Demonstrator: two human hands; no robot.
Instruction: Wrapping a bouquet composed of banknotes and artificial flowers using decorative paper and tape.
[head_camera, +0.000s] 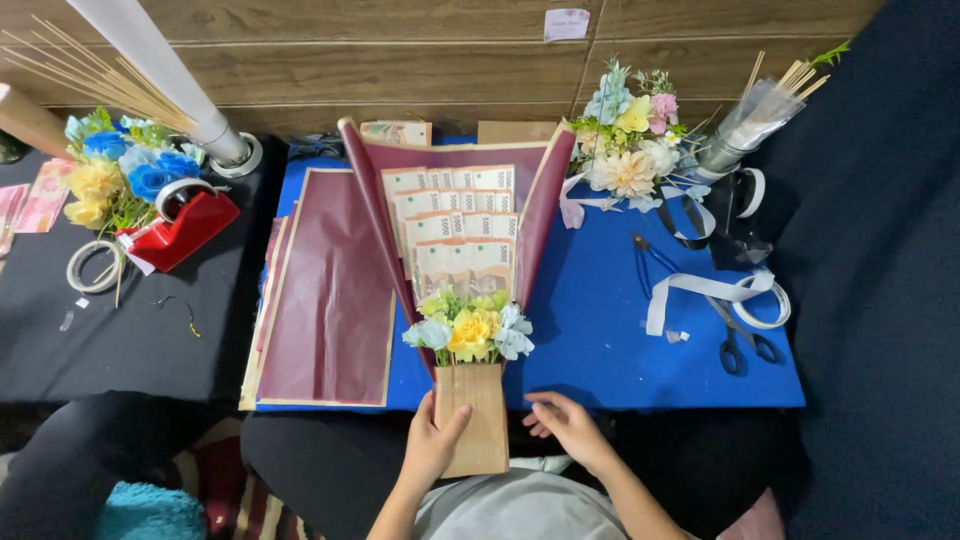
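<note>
While we look down from the head camera, our left hand (432, 440) wraps around the brown paper handle (473, 418) of a bouquet (462, 260), thumb laid across its front, and our right hand (566, 424) rests open just beside the handle's right edge, fingers loosely spread and holding nothing. That bouquet lies flat on the blue worktop (600, 330), its handle reaching past the near edge toward us. We see dark maroon wrapping paper flaring up into a wide cone, with rows of overlapping banknotes (460, 225) fanned inside, and a small cluster of yellow, pale blue and green flowers (470, 328) sitting where the cone narrows into the handle. Left of it lie flat maroon paper sheets (330, 290). Farther left stands a red tape dispenser (185, 225); to the right lie scissors (742, 345), white ribbon (710, 290) and another flower bunch (628, 150).
</note>
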